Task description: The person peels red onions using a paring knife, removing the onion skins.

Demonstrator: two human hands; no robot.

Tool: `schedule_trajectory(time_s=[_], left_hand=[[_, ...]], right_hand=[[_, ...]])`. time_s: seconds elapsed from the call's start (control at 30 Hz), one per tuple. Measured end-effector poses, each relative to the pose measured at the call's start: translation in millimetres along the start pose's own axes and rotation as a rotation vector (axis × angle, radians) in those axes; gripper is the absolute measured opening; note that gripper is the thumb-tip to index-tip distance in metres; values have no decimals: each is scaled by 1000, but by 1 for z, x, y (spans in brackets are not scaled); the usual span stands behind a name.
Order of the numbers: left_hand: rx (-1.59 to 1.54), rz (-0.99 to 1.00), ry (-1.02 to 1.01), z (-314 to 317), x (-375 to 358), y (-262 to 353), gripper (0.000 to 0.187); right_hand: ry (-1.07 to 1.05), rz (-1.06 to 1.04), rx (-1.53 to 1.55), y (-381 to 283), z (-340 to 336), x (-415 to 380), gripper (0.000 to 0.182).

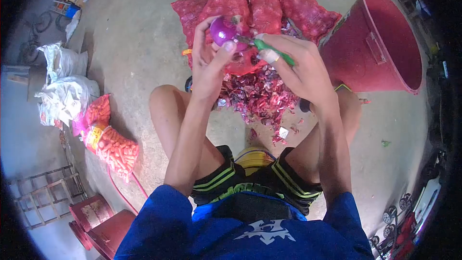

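My left hand point(211, 62) is wrapped round a shiny purple onion point(222, 30), holding it up in front of me. In my right hand point(293, 60) is a small knife with a green handle point(275, 52), its short blade lying against the right side of the onion. A pale wrap shows on a finger or thumb of the right hand. Beyond both hands lie red mesh sacks point(226, 2) full of onions. Below the hands, a heap of onion skins point(260, 94) covers the floor between my feet.
A large red plastic bin point(346, 53) stands tilted in view at the right. White sacks point(67, 86) and a mesh bag of carrots point(118, 149) sit at the left. Red containers point(103, 226) are at lower left. I sit on a yellow seat point(255, 160).
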State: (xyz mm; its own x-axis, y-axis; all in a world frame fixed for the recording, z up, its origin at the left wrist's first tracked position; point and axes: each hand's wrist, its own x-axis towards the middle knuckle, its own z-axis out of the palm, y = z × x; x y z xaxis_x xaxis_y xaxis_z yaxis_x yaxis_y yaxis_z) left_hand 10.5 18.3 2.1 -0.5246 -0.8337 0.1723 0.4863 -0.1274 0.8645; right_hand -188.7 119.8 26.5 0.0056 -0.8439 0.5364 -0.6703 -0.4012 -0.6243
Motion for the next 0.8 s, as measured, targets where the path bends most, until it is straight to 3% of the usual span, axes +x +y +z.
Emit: schedule_trajectory(time_s=[0.07, 0.13, 0.23, 0.37, 0.43, 0.47, 0.53, 0.8], left_hand=[[67, 16, -14, -5, -1, -5, 58], [-54, -92, -17, -7, 0, -8, 54], [-150, -195, -55, -24, 1, -19, 56], [-249, -171, -178, -24, 0, -10, 57], [-120, -178, 33, -17, -1, -8, 71], [-121, -179, 32, -18, 0, -8, 71], [-204, -148, 36, -21, 2, -8, 53], [-91, -53, 20, -11, -1, 2, 55]], right_hand=[[12, -23, -5, 0, 1, 0, 30], [22, -33, -5, -2, -1, 1, 30], [7, -18, 0, -1, -2, -1, 29], [15, -2, 27, -2, -5, -3, 29], [12, -7, 13, 4, -5, -6, 30], [13, -6, 12, 3, -5, -6, 30], [-5, 8, 22, 1, -5, -6, 30], [14, 38, 36, 1, -3, -6, 30]])
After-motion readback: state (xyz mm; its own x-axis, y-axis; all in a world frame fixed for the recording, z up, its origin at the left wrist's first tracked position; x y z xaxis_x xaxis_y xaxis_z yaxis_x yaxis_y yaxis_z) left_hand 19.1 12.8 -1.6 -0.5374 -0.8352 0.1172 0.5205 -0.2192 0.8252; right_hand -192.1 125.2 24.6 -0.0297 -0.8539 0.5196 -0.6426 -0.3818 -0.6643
